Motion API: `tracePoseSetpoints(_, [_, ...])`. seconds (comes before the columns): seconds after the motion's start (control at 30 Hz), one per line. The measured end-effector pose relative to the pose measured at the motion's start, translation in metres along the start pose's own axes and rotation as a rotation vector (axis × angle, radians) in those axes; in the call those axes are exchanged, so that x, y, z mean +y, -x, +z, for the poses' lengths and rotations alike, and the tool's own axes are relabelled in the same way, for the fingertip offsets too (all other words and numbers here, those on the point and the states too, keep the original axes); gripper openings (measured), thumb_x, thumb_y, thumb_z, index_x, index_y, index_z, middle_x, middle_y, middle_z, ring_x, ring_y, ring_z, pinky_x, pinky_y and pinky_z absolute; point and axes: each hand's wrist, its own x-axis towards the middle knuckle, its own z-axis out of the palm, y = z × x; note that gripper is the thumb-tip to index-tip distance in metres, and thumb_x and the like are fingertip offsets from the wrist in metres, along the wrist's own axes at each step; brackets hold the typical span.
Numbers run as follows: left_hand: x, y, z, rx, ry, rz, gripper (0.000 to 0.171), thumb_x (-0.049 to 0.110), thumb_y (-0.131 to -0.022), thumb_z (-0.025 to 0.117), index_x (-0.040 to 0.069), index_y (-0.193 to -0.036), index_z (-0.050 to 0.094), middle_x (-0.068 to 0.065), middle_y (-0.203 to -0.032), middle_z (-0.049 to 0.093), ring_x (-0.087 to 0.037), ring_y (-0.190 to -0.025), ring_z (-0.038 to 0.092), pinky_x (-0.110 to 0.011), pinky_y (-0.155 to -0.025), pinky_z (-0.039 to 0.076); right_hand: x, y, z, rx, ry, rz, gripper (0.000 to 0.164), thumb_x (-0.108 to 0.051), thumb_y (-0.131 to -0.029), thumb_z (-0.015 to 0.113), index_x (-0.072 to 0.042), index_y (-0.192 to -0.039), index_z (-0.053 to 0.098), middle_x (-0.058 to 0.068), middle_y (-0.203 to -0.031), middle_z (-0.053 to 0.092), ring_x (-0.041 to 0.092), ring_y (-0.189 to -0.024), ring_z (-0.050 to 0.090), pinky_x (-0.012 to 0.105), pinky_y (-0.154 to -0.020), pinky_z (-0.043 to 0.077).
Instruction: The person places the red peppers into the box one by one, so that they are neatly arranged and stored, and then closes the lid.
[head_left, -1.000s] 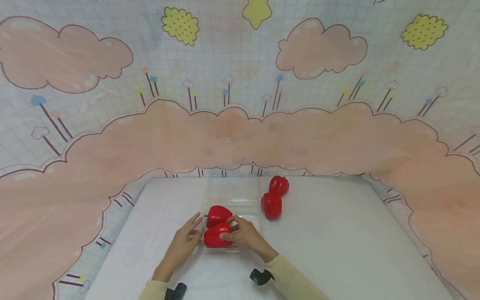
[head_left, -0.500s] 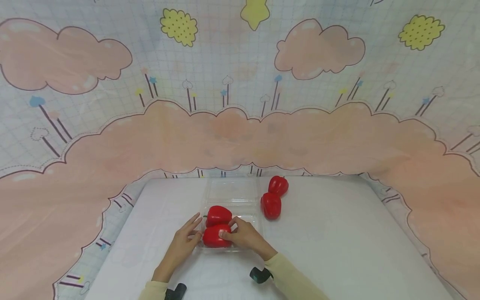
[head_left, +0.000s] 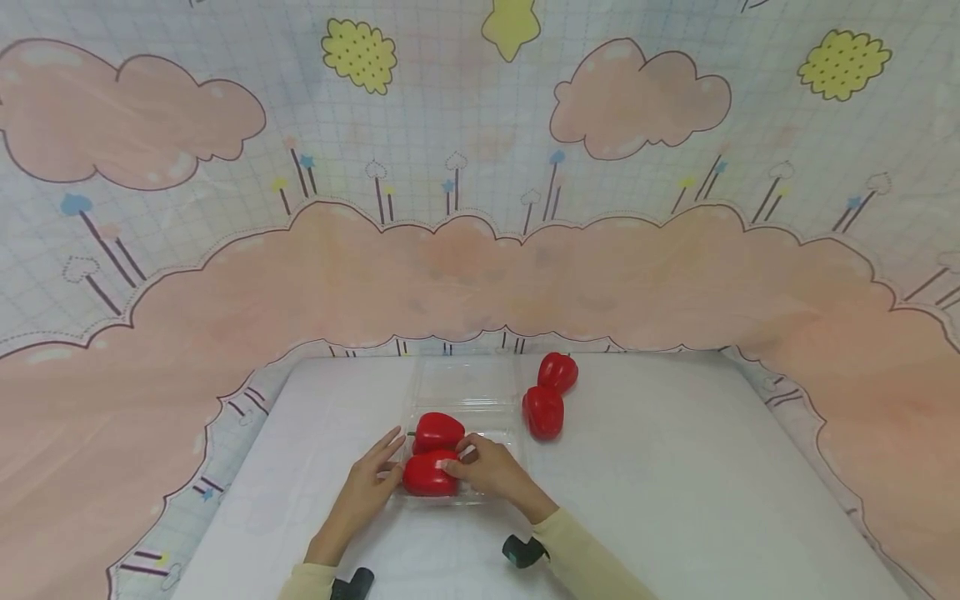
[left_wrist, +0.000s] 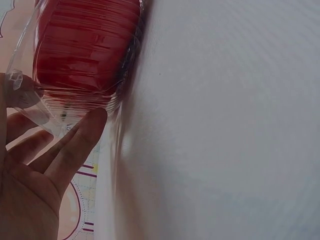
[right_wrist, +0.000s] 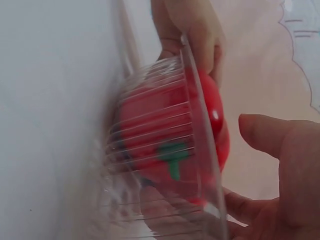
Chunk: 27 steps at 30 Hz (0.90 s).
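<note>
A clear plastic box holds two red bell peppers. The near bell pepper lies along the box's front wall, its green stem showing through the plastic in the right wrist view. Behind it sits the far bell pepper. My left hand holds the box's left wall, thumb over the rim and fingers along the outside. My right hand is at the near pepper's right end; in the right wrist view its thumb stands off the pepper, while its fingers reach low beside it.
The box's hinged clear lid lies folded back behind it. To the right of the box are two more bell peppers, one nearer and one farther back. The white table ends at a patterned cloth backdrop.
The near bell pepper has shifted a little to the left and down against the box's left wall. Both hands have stayed nearly in place.
</note>
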Motion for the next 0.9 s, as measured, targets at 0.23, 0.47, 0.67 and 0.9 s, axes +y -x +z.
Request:
tracePoseSetpoints(0.23, [0.0, 0.0, 0.0, -0.001, -0.015, -0.002, 0.049, 0.006, -0.092, 0.062, 0.007, -0.141, 0.053, -0.01, -0.153, 0.046, -0.03, -0.105, 0.07, -0.032, -0.081, 0.061, -0.008, 0.009, -0.012, 0.004, -0.012, -0.047, 0.046, -0.037, -0.082, 0.076, -0.014, -0.118, 0.06, 0.007, -0.117, 0.066, 0.024, -0.104, 0.064, 0.044, -0.08, 0.061])
tracePoseSetpoints(0.47, [0.001, 0.0, 0.0, -0.009, -0.008, -0.023, 0.05, 0.006, -0.093, 0.062, 0.007, -0.141, 0.053, -0.009, -0.154, 0.045, -0.03, -0.106, 0.069, -0.032, -0.082, 0.061, -0.018, 0.022, -0.031, 0.009, -0.024, -0.165, 0.045, -0.032, -0.085, 0.073, -0.014, -0.124, 0.059, 0.007, -0.124, 0.064, 0.027, -0.112, 0.062, 0.043, -0.082, 0.061])
tracePoseSetpoints(0.67, [0.002, -0.001, 0.001, -0.013, -0.027, -0.042, 0.051, 0.009, -0.093, 0.062, 0.009, -0.143, 0.051, -0.009, -0.155, 0.043, -0.03, -0.108, 0.069, -0.033, -0.082, 0.061, -0.025, 0.031, -0.045, 0.012, -0.037, -0.216, 0.045, -0.032, -0.088, 0.07, -0.012, -0.126, 0.058, 0.012, -0.129, 0.062, 0.032, -0.116, 0.061, 0.043, -0.084, 0.061])
tracePoseSetpoints(0.9, [0.0, -0.002, 0.002, -0.018, -0.034, -0.046, 0.051, 0.009, -0.094, 0.062, 0.011, -0.144, 0.051, -0.009, -0.155, 0.042, -0.03, -0.109, 0.069, -0.033, -0.083, 0.061, -0.029, 0.041, -0.059, 0.031, -0.054, -0.252, 0.042, -0.028, -0.089, 0.07, -0.012, -0.126, 0.058, 0.013, -0.129, 0.062, 0.033, -0.117, 0.061, 0.045, -0.09, 0.059])
